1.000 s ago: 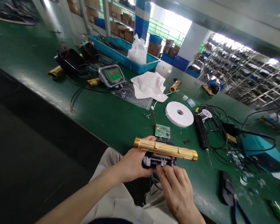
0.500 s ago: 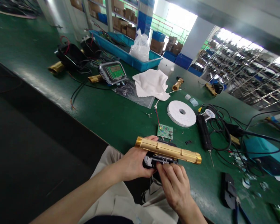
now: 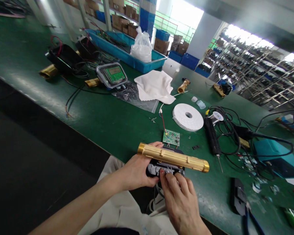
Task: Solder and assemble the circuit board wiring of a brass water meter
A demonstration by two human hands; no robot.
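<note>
A threaded brass pipe (image 3: pixel 173 157) lies across a black housing (image 3: pixel 180 169) at the table's front edge. My left hand (image 3: pixel 137 169) is closed around the left end of the housing, its fingers passing behind the pipe. Bent fingers of my right hand (image 3: pixel 180 194) press into the near side of the housing, by grey wires and a whitish filling (image 3: pixel 153 169). What the fingertips pinch, if anything, is hidden. Just beyond the pipe is a green circuit board (image 3: pixel 171 137) with a red wire and a white connector (image 3: pixel 161 111).
A white tape roll (image 3: pixel 188 117), black electric screwdriver (image 3: pixel 212 137) and crimping pliers (image 3: pixel 238 197) lie to the right. Loose screws (image 3: pixel 152 120), a white cloth (image 3: pixel 154 86) and a meter with a display (image 3: pixel 112 75) lie farther back, before a blue tray (image 3: pixel 152 67).
My right fingers have shifted slightly along the near side of the housing, uncovering more of the whitish filling. The left hand keeps its hold. The whole view has shifted a little.
</note>
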